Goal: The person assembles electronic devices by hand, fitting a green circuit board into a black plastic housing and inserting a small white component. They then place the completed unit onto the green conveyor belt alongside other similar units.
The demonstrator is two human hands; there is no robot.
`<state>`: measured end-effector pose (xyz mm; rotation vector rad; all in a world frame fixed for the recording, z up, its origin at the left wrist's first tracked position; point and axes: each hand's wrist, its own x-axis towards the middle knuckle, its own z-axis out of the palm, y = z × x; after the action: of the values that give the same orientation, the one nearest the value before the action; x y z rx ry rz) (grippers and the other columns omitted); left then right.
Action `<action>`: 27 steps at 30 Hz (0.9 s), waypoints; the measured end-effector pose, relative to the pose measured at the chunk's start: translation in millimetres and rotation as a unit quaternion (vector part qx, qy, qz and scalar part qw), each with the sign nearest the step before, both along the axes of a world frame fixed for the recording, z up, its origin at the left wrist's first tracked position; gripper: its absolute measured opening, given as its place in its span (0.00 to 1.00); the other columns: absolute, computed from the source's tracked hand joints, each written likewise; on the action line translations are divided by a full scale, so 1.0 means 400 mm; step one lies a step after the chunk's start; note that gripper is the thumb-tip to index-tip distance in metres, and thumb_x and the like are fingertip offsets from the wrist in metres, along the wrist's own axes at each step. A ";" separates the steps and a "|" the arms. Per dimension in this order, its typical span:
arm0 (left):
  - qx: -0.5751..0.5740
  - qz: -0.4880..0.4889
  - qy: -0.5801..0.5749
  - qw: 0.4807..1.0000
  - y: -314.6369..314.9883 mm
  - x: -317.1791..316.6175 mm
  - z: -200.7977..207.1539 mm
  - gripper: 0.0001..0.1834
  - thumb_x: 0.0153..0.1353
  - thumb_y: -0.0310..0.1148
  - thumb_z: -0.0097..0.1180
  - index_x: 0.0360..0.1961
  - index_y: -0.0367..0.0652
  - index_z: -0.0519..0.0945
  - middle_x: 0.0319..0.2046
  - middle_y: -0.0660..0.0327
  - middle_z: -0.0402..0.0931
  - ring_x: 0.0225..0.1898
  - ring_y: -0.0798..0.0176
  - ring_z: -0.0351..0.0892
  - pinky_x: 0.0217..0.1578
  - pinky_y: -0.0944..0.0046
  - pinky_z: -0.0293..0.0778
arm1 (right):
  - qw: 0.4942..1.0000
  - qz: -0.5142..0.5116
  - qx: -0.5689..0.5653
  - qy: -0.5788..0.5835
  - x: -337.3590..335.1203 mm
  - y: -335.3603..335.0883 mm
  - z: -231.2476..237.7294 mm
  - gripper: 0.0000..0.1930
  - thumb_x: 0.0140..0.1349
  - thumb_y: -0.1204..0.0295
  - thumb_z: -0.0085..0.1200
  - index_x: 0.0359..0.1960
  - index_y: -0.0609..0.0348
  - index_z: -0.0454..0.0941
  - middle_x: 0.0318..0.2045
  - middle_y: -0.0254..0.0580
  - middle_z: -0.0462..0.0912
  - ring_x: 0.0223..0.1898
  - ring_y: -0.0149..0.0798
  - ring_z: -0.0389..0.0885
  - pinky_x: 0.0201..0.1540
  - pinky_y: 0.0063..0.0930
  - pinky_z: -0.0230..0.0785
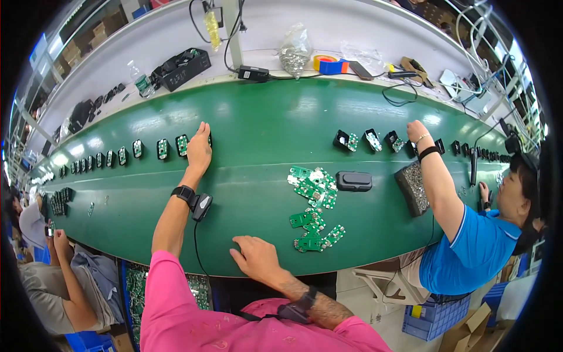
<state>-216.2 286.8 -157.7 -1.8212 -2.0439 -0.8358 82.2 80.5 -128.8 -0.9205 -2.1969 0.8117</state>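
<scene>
My left hand (199,151) reaches across the green bench with its fingers round a small black case (210,139), mostly hidden behind the hand. Just left of it stands an open black case with a green circuit board (182,145) inside. Another such case (162,149) comes after that, in a row running off to the left. My right hand (256,258) is at the bench's near edge, fingers apart, holding nothing. Right of centre lie a pile of loose green circuit boards (314,185) and a smaller cluster of boards (311,234).
A closed black case (354,181) lies beside the boards. Open cases with boards (373,139) stand toward a co-worker in a blue shirt (475,249), whose arm extends over the bench near a box of small parts (413,189). A bottle (141,79) and tape rolls (330,64) stand along the back.
</scene>
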 end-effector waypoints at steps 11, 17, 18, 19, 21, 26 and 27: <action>0.037 -0.110 -0.155 0.981 -0.195 0.244 0.167 0.26 0.62 0.28 0.55 0.62 0.35 0.71 0.64 0.41 0.68 0.65 0.42 0.69 0.64 0.54 0.66 | 0.932 -0.259 0.175 -0.184 0.440 0.612 0.175 0.29 0.45 0.70 0.71 0.52 0.62 0.77 0.52 0.53 0.75 0.55 0.55 0.71 0.55 0.47 0.70; -0.050 -0.154 -0.316 0.935 -0.439 0.479 0.214 0.25 0.58 0.29 0.60 0.58 0.37 0.76 0.67 0.51 0.68 0.25 0.68 0.81 0.24 0.70 0.72 | 0.898 -0.211 0.096 -0.375 0.391 0.792 0.119 0.33 0.40 0.61 0.72 0.52 0.59 0.80 0.59 0.48 0.71 0.61 0.56 0.66 0.62 0.49 0.66; -0.069 -0.151 -0.358 0.919 -0.464 0.494 0.209 0.24 0.60 0.29 0.59 0.58 0.36 0.76 0.65 0.51 0.69 0.23 0.69 0.80 0.24 0.71 0.73 | 0.902 -0.196 0.054 -0.380 0.382 0.802 0.124 0.24 0.43 0.66 0.67 0.45 0.61 0.83 0.59 0.50 0.72 0.61 0.58 0.66 0.61 0.56 0.63; -0.086 -0.140 -0.397 0.903 -0.488 0.501 0.211 0.23 0.61 0.29 0.58 0.57 0.36 0.76 0.64 0.51 0.71 0.21 0.70 0.80 0.23 0.71 0.73 | 0.907 -0.182 0.057 -0.374 0.360 0.807 0.126 0.24 0.43 0.66 0.67 0.45 0.61 0.83 0.59 0.50 0.72 0.61 0.58 0.66 0.61 0.56 0.63; -0.097 -0.136 -0.449 0.878 -0.499 0.519 0.200 0.21 0.63 0.29 0.56 0.58 0.35 0.75 0.63 0.51 0.72 0.25 0.68 0.82 0.24 0.71 0.74 | 0.898 -0.195 0.052 -0.391 0.380 0.803 0.125 0.21 0.43 0.67 0.66 0.42 0.62 0.84 0.56 0.51 0.76 0.60 0.57 0.67 0.60 0.55 0.63; -0.108 -0.144 -0.592 0.786 -0.451 0.577 0.155 0.23 0.72 0.35 0.48 0.64 0.36 0.69 0.62 0.50 0.71 0.48 0.58 0.83 0.35 0.67 0.80 | 0.911 -0.152 0.112 -0.367 0.328 0.692 0.189 0.15 0.42 0.65 0.60 0.26 0.68 0.82 0.32 0.61 0.84 0.43 0.60 0.80 0.52 0.52 0.70; -0.088 -0.156 -0.671 0.719 -0.437 0.594 0.155 0.26 0.74 0.41 0.45 0.68 0.38 0.64 0.65 0.50 0.68 0.56 0.55 0.77 0.42 0.63 0.79 | 0.912 -0.143 0.111 -0.368 0.303 0.657 0.202 0.15 0.42 0.65 0.60 0.26 0.68 0.82 0.32 0.61 0.84 0.43 0.60 0.80 0.52 0.52 0.70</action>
<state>21.4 112.0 -95.7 -1.7911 -2.4871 -2.7715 203.4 343.5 -48.1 -1.5610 -2.5942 0.0468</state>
